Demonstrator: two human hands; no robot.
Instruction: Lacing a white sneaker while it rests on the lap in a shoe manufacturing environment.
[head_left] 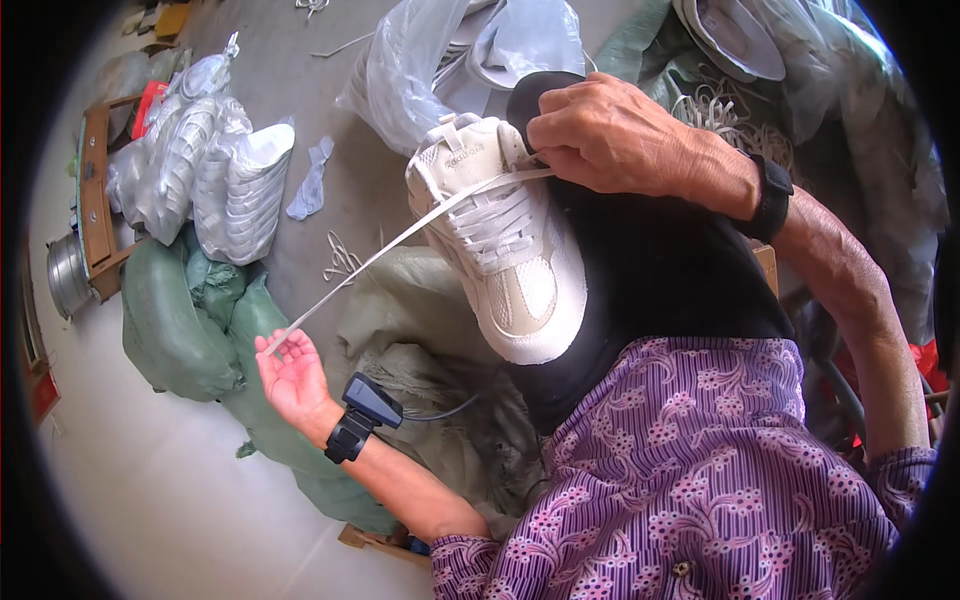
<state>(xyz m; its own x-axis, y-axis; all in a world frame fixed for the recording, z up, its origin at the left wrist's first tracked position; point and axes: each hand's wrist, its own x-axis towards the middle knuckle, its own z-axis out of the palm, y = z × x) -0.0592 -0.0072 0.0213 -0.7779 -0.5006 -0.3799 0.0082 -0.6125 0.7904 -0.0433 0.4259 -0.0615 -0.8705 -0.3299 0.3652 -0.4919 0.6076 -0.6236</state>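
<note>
A white sneaker (520, 285) rests against my black-clad leg, its toe pointing down toward me, with laces threaded across the front. A long flat white shoelace (375, 262) runs taut over the shoe's upper part. Off to the left, my left hand (298, 382) turns its palm up and grips the lace's far stretch between its fingers. My right hand (605, 135) is closed at the top of the shoe, beside the collar, with the lace running into its fingers. Those fingertips are partly hidden. Both wrists wear black straps.
Green sacks (180, 320) lie at the left, below stacked white shoe parts (240, 190) in clear plastic. Another clear bag (410, 70) of white pieces stands beyond the shoe. Loose laces (725, 115) are heaped at the far right. A wooden frame (97, 190) stands far left.
</note>
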